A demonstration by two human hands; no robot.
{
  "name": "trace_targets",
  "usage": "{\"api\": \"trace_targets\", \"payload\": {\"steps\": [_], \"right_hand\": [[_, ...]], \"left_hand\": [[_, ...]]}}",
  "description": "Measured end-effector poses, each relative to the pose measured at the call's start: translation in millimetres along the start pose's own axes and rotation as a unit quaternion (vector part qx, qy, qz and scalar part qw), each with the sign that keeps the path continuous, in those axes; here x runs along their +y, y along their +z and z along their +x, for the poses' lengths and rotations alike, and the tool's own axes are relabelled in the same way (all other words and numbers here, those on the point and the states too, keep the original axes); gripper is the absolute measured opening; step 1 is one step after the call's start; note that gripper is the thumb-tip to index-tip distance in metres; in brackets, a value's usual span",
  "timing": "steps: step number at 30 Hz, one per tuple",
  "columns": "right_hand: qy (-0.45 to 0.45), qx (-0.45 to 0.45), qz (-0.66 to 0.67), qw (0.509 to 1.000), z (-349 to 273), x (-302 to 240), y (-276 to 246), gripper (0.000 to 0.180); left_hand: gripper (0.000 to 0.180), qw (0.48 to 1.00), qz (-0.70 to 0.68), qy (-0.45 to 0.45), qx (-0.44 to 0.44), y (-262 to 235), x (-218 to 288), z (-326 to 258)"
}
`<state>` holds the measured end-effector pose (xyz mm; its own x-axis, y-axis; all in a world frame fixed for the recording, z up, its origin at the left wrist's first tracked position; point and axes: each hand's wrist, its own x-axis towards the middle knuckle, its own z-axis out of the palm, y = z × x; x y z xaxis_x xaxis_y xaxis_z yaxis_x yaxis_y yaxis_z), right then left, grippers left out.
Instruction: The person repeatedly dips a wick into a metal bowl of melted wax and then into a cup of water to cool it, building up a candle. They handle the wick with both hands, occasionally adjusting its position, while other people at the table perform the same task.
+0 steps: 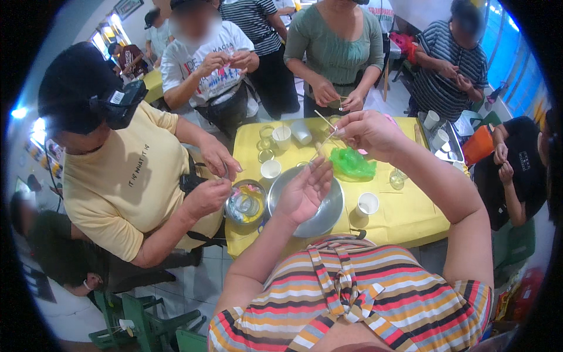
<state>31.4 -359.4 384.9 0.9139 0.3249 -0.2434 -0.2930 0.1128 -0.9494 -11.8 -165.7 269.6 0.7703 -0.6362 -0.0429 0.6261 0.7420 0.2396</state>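
My right hand (368, 134) is raised over the yellow table, its fingertips pinched on a thin wooden stick (324, 119) that points up and to the left. A pale strand hangs below those fingertips toward my left hand (307, 189). That hand is palm up with its fingers loosely stretched, just above a large metal basin (329, 218). Whether its fingertips touch the strand is too small to make out. Behind my hands lies a crumpled green plastic bag (353, 164).
A white paper cup (368, 204) stands right of the basin, another cup (271, 169) to its left. A smaller bowl (246, 202) holds a glass jar. Glass jars stand on the yellow tablecloth (410, 217). A person in a yellow shirt (126, 182) works at my left; others stand opposite.
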Motion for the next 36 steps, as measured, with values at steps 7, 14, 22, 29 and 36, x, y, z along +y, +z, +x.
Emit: {"api": "trace_targets", "payload": {"steps": [7, 14, 22, 29, 36], "right_hand": [[-0.022, 0.018, 0.064, 0.998, -21.1, -24.3, 11.3, 0.013], [-0.03, 0.002, 0.069, 0.997, -25.4, -21.4, 11.6, 0.008], [-0.031, 0.015, 0.046, 0.998, -22.0, -13.3, 8.4, 0.011], [-0.021, 0.019, 0.052, 0.998, -17.7, -6.4, 4.4, 0.013], [-0.022, 0.039, 0.046, 0.998, -14.0, -3.5, -0.2, 0.012]], "left_hand": [[0.035, 0.997, -0.048, -0.004, -0.063, 21.7, -0.5, -7.2], [0.033, 0.997, -0.045, 0.002, -0.065, 18.6, 5.4, -4.3], [0.028, 0.997, -0.064, 0.011, -0.029, 22.5, 4.7, -3.2], [0.024, 0.996, -0.083, 0.03, -0.006, 21.9, 5.8, 3.9], [0.022, 0.995, -0.082, 0.057, -0.002, 10.1, 8.4, 13.8]]}}
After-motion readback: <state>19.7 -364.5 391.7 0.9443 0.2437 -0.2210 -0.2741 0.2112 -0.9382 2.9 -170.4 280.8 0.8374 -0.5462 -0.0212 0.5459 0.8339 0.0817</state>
